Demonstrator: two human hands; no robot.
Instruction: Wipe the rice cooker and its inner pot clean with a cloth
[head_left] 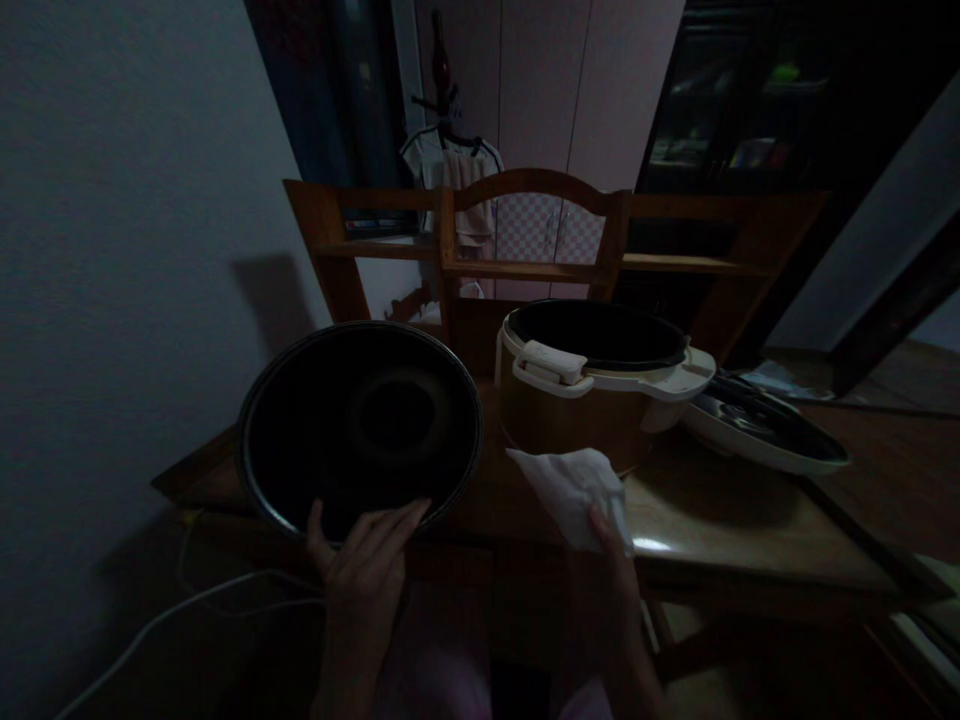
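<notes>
A round dark inner pot is tilted toward me on the left of the desk. My left hand grips its near rim, the thumb and fingers over the edge. A white cloth or tissue is held in my right hand, apart from the pot and in front of the cooker. The cream and tan electric cooker body stands upright on the desk to the right of the pot, its top uncovered and its inside dark. Beside it, at the right, lies a detached lid with its inner side up.
The wooden desk has a raised shelf along its back. A wall borders the left side, and a white cable hangs below the desk's left end. Clothes hang on a rack beyond the desk.
</notes>
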